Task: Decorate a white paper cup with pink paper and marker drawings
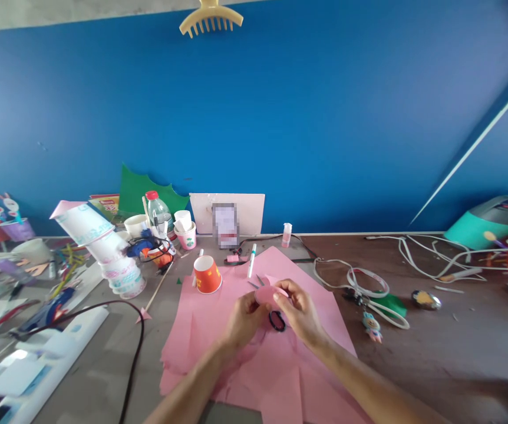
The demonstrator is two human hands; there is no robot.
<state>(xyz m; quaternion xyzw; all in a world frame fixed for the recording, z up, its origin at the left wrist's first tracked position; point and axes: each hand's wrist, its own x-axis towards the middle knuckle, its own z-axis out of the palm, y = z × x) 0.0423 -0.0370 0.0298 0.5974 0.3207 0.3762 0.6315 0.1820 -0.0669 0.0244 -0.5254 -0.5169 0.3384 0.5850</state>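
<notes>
Both my hands hold one small rounded piece of pink paper (266,294) above the pink sheets. My left hand (246,321) pinches its left edge, and my right hand (299,311) grips the right edge with thumb and fingers. Under the hands lies a pair of scissors (277,321); its black handle shows below the paper and its blade tips stick out above. Large pink paper sheets (210,353) are spread beneath. A red paper cup (207,274) stands upside down to the left of my hands, and a white marker (251,261) lies behind them.
Stacked paper cups (115,259) lean at the left, near a bottle (159,212) with a red cap. A white power strip (55,371) and a black cable (138,347) lie front left. White cables (378,294) with a small figure charm (372,325) are at right. A phone (226,225) stands behind.
</notes>
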